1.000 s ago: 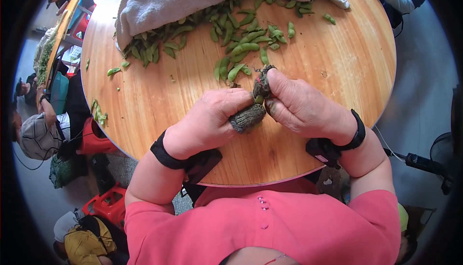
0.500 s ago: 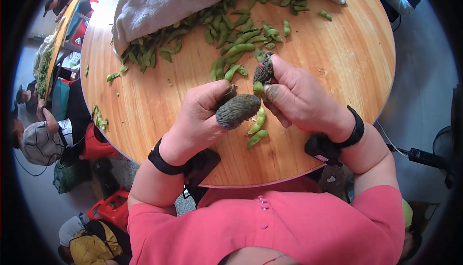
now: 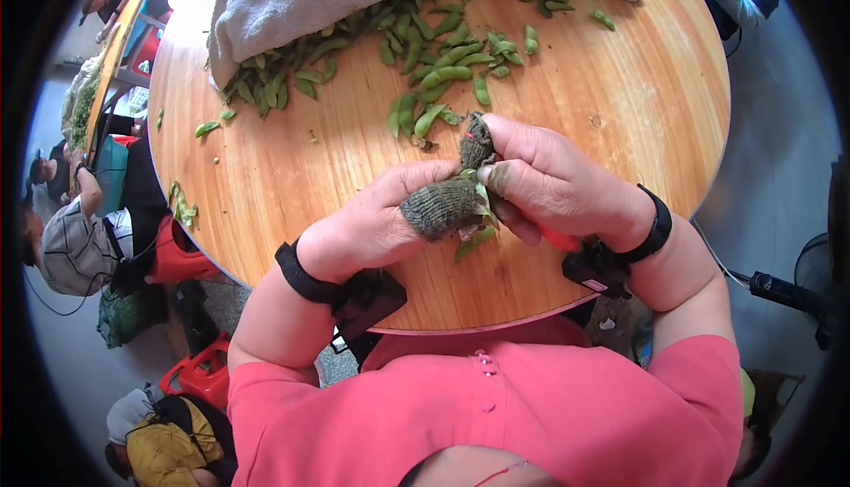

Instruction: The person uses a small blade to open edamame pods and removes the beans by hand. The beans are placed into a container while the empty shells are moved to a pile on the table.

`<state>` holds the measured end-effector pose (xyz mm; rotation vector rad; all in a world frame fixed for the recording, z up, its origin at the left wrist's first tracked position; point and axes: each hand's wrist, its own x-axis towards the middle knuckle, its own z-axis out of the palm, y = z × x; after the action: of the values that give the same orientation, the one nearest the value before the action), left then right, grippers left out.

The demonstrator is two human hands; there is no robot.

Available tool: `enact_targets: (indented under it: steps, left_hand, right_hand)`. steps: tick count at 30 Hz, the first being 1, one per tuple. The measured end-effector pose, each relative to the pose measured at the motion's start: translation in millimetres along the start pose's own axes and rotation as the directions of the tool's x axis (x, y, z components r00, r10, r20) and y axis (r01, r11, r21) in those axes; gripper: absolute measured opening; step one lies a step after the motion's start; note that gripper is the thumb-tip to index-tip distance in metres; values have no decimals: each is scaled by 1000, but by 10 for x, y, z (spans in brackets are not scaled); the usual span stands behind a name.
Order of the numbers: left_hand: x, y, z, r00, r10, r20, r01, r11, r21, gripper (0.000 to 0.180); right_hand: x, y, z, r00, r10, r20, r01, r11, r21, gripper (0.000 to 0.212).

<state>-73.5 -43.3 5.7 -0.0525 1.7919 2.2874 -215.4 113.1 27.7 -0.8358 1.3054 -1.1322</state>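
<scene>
My left hand (image 3: pixel 376 208) and my right hand (image 3: pixel 558 177) meet over the near middle of the round wooden table. Dark knitted sleeves cover a finger on each, one on the left (image 3: pixel 438 207) and one on the right (image 3: pixel 476 142). Pinched between both hands is a green soybean pod (image 3: pixel 483 207), mostly hidden by the fingers; its visible part looks pale and split. Another pod (image 3: pixel 476 243) lies on the wood just below them. Beyond my fingers, several loose pods (image 3: pixel 445 75) spread out from a heap.
A grey cloth (image 3: pixel 292 18) covers part of the pod heap at the far side. Opened husks (image 3: pixel 183 205) lie by the left edge. Other people sit or stand around, with red stools (image 3: pixel 202 376) at lower left. A dark fan (image 3: pixel 810 270) stands at right.
My hands have drawn together, the left one touching the pod that the right one was holding. More of the pod's pale inside shows now, and the hands cover the upper pod on the table.
</scene>
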Motion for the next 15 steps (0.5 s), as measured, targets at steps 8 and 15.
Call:
enact_targets:
  steps: [8,15]
  left_hand:
    - [14,19,35,981,-100,-164,88,993,-78,27]
    - [-79,30,-173,928,-81,-364,43,993,-111,19]
  right_hand:
    - [51,56,67,993,-48,-112,41,997,-58,9]
    - [104,146,24,965,-194,-175,130,937,-326,7]
